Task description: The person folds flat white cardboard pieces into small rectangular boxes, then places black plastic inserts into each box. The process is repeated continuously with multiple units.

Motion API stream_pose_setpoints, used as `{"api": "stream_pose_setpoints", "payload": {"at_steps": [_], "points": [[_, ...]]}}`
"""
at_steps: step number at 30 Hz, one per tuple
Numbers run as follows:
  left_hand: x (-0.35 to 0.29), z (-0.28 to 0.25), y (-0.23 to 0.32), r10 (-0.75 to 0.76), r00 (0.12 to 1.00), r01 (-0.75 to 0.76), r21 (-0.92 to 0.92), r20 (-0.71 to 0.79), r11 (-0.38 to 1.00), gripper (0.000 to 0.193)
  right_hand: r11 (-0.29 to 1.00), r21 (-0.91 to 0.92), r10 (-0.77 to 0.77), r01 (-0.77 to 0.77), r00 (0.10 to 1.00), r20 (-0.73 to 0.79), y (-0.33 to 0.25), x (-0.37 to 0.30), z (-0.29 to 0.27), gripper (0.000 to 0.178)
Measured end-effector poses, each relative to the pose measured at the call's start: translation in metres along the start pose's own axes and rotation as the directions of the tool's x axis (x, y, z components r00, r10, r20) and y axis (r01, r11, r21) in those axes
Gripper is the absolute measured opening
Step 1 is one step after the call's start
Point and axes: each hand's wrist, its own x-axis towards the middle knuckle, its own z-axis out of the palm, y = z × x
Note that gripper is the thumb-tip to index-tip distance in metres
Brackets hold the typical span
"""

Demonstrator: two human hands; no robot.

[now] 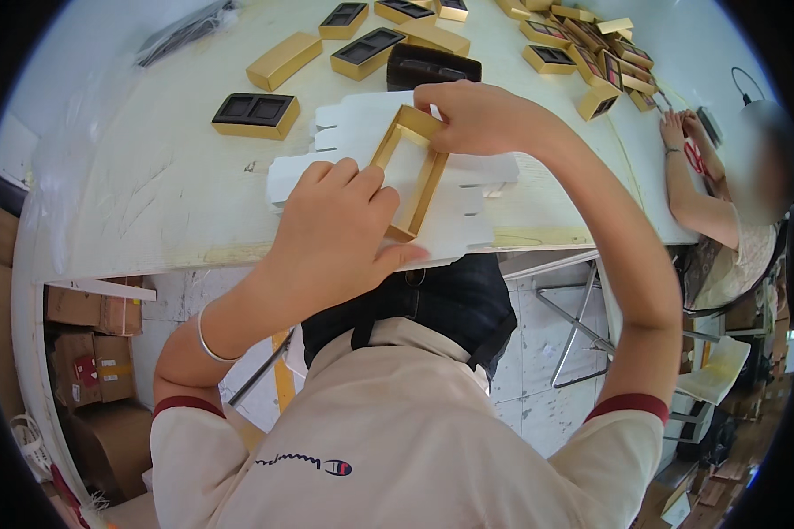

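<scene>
A gold cardboard box (425, 187), rectangular and with low walls, is tilted between my hands; white shows within it, and I cannot tell whether it has a bottom. My right hand (478, 119) pinches its far end, fingers curled over the wall. My left hand (333, 231) is closed along its left side, thumb stretched near the near corner; the inner fingers are partly hidden. Beneath lie stacked flat white card blanks (331, 123) with notched edges, by the table's front edge. Just beyond my right hand rests a dark brown plastic tray insert (432, 67).
Gold boxes with black inserts (254, 115) and a closed gold box (284, 60) stand farther back. A pile of gold boxes (604, 57) fills the far right. A co-worker's hands (679, 132) are near red scissors (694, 157). Clear plastic wrap (62, 167) hangs at left.
</scene>
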Motion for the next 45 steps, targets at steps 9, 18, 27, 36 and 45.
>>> {"api": "stream_pose_setpoints", "payload": {"at_steps": [9,18,27,36,45], "points": [[0.005,0.008,0.014,0.147,0.976,-0.107,0.235,-0.159,0.966,0.024,0.959,0.271,0.067,-0.085,0.995,0.076,0.024,0.01,0.016,0.04],[0.003,0.01,0.013,0.146,0.969,-0.116,0.154,-0.198,0.981,0.024,0.913,0.405,0.038,-0.051,0.998,0.042,0.025,-0.001,0.023,0.044],[-0.003,-0.018,-0.014,-0.165,0.986,0.151,-0.261,-0.032,0.953,0.066,0.91,0.414,0.03,-0.026,1.0,-0.003,0.042,0.005,-0.009,0.039],[-0.006,-0.001,-0.046,-0.258,0.951,0.306,-0.405,0.17,0.862,0.083,0.919,-0.393,-0.203,0.018,0.878,-0.434,0.099,0.054,0.036,0.009],[-0.005,0.001,-0.047,-0.286,0.946,0.324,-0.42,0.153,0.848,0.081,0.949,-0.271,-0.296,0.157,0.739,-0.605,0.103,0.044,0.017,0.012]]}}
